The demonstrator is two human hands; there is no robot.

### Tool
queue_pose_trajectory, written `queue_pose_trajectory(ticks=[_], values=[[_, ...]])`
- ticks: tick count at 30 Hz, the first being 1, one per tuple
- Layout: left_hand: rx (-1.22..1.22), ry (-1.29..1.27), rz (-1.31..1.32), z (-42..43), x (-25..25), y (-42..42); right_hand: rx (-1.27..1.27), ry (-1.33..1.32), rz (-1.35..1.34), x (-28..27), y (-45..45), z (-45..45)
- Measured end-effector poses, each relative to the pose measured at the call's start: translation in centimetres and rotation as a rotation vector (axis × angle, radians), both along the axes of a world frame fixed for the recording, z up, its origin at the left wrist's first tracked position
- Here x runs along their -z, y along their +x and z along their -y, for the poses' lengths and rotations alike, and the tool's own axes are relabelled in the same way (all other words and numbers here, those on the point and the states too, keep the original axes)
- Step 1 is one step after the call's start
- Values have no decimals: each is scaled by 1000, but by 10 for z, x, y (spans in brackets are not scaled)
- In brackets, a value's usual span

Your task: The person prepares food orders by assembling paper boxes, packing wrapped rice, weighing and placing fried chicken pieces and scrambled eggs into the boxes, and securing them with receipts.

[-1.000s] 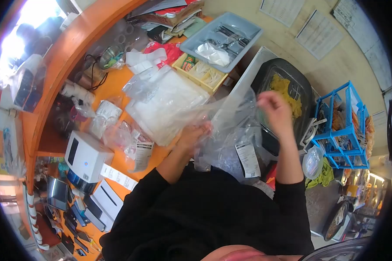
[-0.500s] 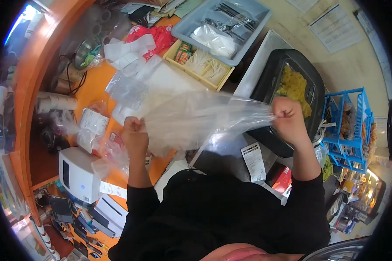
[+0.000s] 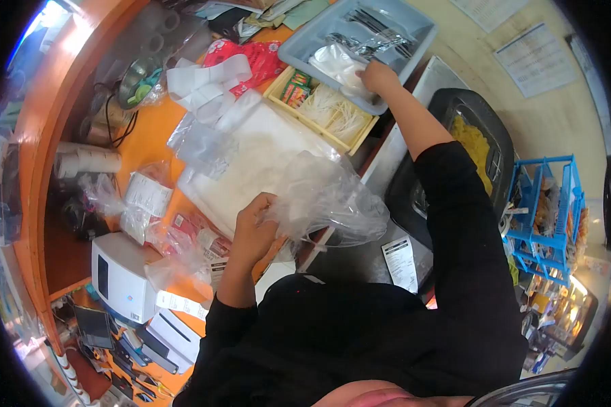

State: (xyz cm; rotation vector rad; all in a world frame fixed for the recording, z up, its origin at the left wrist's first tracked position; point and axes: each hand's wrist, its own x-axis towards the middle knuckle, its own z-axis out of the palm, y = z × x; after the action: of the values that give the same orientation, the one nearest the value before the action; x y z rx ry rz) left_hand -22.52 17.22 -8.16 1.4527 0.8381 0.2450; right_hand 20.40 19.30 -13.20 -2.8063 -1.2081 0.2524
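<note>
A crumpled clear plastic bag (image 3: 332, 197) hangs from my left hand (image 3: 256, 222), whose fingers are closed on its near edge. It lies partly over a white sheet stack on the orange counter. My right hand (image 3: 381, 78) reaches into the grey-blue tray (image 3: 295, 51) at the back. Its fingers are closed on the edge of a folded stack of thin white plastic bags (image 3: 336, 64). Wrapped cutlery (image 3: 380, 37) lies in the same tray, behind the bags.
A yellow box (image 3: 349, 144) with small packets and toothpicks stands before the tray. At right are a black container (image 3: 448, 102) of yellow food and a blue rack (image 3: 540, 217). A white printer (image 3: 119, 275) stands at left, a receipt (image 3: 400, 263) near my body.
My right hand has let go of the stretched clear bag and moved up and back to the tray. The bag has slackened and bunched up in my left hand, which shifted right.
</note>
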Motion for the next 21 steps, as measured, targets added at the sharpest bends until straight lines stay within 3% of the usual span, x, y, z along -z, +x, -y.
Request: queue_pose_trajectory(ticks=[2, 5, 7, 10, 12, 14, 16, 18, 21], values=[[-92, -195, 81, 4, 3, -9, 105, 21, -41, 15, 2, -5], [-152, -272, 99, 8, 3, -12, 162, 125, -139, 19, 8, -5], [-238, -481, 137, 16, -11, -5, 190, 144, -258, -15, -5, 5], [-207, -679, 194, 26, -20, -1, 172, 366, -126, 0, 4, 9], [-165, -755, 213, 36, -18, 3, 188, 563, -185, 9, 16, 13], [-153, -817, 209, 53, 5, 7, 209, 781, -360, -3, 12, 24], [-131, -997, 315, 65, 63, 5, 229, 1017, -652, -38, -20, 43], [-169, -1082, 333, 84, 72, 2, 15, 1168, -791, -79, -67, 77], [-258, -1070, 283, 103, 72, 13, -272, 975, -363, -111, -187, 166]])
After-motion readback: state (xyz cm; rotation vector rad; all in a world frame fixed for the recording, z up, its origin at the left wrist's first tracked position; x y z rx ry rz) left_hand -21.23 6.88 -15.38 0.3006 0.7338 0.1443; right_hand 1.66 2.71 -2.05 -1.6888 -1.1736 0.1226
